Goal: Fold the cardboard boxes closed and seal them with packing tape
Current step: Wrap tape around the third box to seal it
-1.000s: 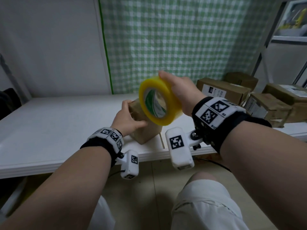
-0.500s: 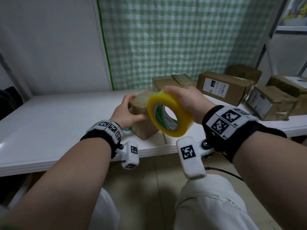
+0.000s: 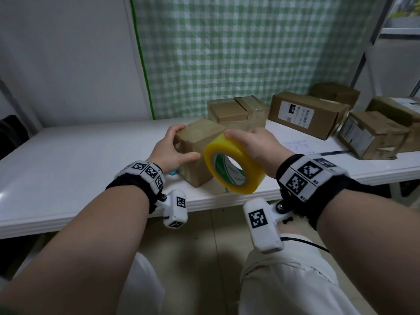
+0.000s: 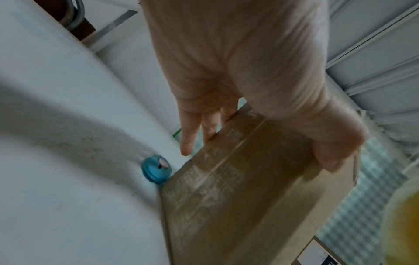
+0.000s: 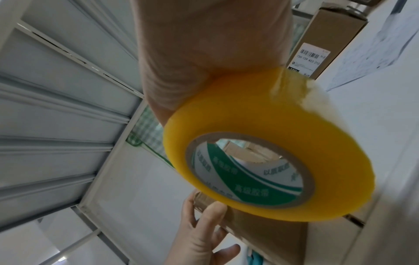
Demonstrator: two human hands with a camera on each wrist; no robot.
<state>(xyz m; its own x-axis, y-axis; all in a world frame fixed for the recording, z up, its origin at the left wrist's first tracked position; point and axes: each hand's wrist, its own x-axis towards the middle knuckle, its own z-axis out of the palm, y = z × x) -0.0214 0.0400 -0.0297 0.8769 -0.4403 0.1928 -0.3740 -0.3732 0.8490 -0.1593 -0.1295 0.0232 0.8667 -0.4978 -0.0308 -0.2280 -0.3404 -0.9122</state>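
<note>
A small brown cardboard box (image 3: 200, 146) stands near the front edge of the white table (image 3: 79, 160). My left hand (image 3: 172, 148) grips its left side, fingers over the top edge and thumb on the near face; the left wrist view shows the same box (image 4: 249, 188) under my left hand (image 4: 249, 89). My right hand (image 3: 256, 144) holds a yellow roll of packing tape (image 3: 234, 164) just right of the box and slightly above the table. In the right wrist view the tape roll (image 5: 272, 143) fills the middle, with the box (image 5: 272, 238) below it.
Several other brown boxes (image 3: 306, 112) lie along the back right of the table, one with a white label. A small blue round object (image 4: 156, 170) sits against the box's left base. A green checked curtain (image 3: 227, 53) hangs behind. A metal shelf (image 3: 386, 42) stands at right.
My right hand has lowered the tape roll from above the box to beside it. My left hand stays on the box. The head view has shifted, showing more boxes at the back.
</note>
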